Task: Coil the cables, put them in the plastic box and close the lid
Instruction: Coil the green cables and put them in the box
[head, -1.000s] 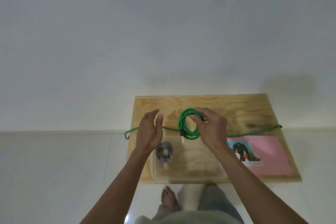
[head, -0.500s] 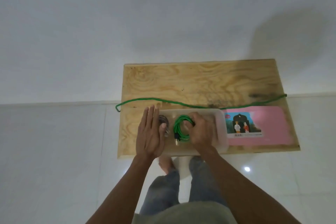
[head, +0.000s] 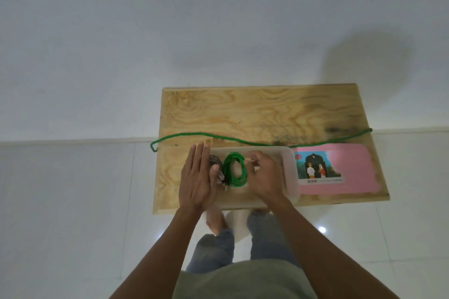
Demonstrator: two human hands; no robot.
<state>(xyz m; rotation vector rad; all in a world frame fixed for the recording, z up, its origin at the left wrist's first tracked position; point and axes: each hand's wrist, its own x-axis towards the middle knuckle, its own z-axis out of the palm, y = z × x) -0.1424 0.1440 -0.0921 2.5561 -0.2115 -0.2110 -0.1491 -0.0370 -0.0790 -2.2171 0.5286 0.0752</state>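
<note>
Green braided cable, wound into a neat round coil (head: pixel 235 169), lies inside the translucent rectangular plastic box (head: pixel 290 172) at the near edge of the bare plywood board (head: pixel 243 114). The right hand (head: pixel 263 177) is down in the box, fingertips pinched on the coil's pale plug end, seemingly tucking it in so the loops stay put. The left hand (head: pixel 197 177) is flat and open, fingers together, resting against the box's left end, thumb near a darker grey coiled cable (head: pixel 215 161) already stowed beside the green one.

So the step in hand looks like seating the second coil. A long green rope-like cable (head: pixel 243 139) lies stretched across the board just beyond the box, uncoiled; it probably comes next, and wants gathering in loops small enough for the space left on the right. The pink flat lid with a printed picture (head: pixel 340 172) lies beside the box, not yet on. The cords look limp but springy, the box smooth and slightly flexible.
</note>
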